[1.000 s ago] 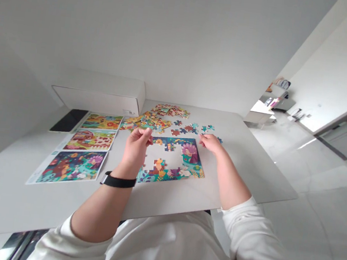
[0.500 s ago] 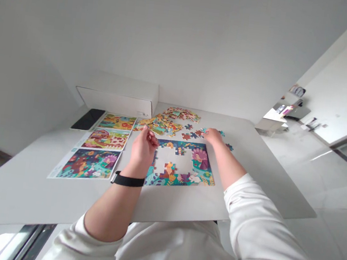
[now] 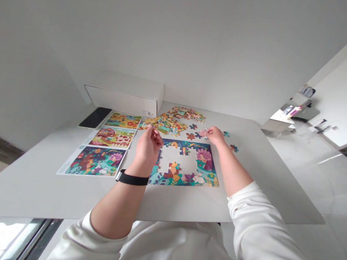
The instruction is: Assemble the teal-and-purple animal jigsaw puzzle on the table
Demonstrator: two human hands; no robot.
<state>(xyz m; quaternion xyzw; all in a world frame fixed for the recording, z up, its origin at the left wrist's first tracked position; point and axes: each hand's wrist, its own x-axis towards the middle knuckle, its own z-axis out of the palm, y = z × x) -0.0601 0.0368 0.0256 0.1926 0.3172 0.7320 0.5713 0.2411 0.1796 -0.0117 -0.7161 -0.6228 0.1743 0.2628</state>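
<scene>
A partly joined colourful jigsaw puzzle (image 3: 200, 167) lies on the white table (image 3: 250, 174), with a bare gap in its middle. My left hand (image 3: 147, 150), a black band on its wrist, hovers over the puzzle's left edge with fingers curled; what they hold I cannot make out. My right hand (image 3: 215, 136) reaches past the puzzle's far edge and pinches a pinkish puzzle piece (image 3: 203, 132) among the loose pieces (image 3: 192, 136).
Heaps of loose pieces (image 3: 175, 119) lie at the back. Three picture sheets (image 3: 107, 147) lie left of the puzzle, with a black phone (image 3: 95, 117) beyond them. A white box (image 3: 123, 93) stands against the wall. Two single pieces (image 3: 234, 148) lie to the right.
My right hand moved from the puzzle's top right corner to the loose pieces behind it and pinched one. The left hand stayed by the left edge. The view shifted left.
</scene>
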